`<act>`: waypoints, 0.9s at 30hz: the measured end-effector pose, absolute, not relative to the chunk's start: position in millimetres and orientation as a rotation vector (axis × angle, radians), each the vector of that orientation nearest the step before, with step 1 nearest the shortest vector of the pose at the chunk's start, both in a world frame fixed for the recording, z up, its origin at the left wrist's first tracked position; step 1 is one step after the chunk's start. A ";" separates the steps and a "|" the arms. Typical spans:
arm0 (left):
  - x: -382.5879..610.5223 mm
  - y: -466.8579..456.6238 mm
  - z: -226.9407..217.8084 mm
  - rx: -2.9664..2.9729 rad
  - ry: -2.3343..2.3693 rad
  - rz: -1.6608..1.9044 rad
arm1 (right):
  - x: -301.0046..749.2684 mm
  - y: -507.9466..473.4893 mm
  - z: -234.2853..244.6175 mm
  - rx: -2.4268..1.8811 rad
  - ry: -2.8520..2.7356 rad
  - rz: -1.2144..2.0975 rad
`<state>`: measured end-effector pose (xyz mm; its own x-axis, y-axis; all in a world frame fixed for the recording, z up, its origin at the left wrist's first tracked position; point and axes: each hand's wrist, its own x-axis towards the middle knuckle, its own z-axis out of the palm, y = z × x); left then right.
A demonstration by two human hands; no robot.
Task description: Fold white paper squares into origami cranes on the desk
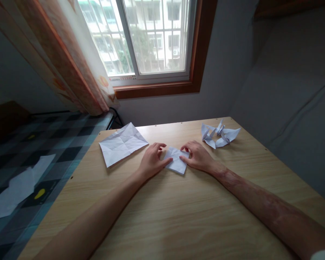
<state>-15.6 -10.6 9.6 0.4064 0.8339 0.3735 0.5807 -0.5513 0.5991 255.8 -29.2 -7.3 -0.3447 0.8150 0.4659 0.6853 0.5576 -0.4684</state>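
Observation:
A small folded square of white paper [176,164] lies on the table between my hands, with crease lines across its top. My left hand [154,160] holds its left side, the thumb lying on top and the fingers curled beyond the edge. At the right side, my right hand [196,155] grips the paper in the same manner, thumb tip on the upper face. Whether any fingertips reach under the sheet is hidden.
Several folded paper cranes [219,134] stand at the table's [162,216] back right. A creased larger sheet [123,142] lies back left. Left of the table is a checked bed [78,144] bearing white paper pieces [24,187]. Behind are a window [157,39] and curtain [73,54].

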 end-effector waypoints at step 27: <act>-15.4 -10.9 15.0 2.354 0.938 0.824 | 259.1 -24.9 -12.1 -1.155 -2.051 0.278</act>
<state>-15.4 -10.9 15.0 0.5852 0.7293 0.3545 0.4451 -0.6543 0.6114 259.1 -24.9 -12.1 -0.3091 0.8056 0.5055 0.6423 0.5688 -0.5138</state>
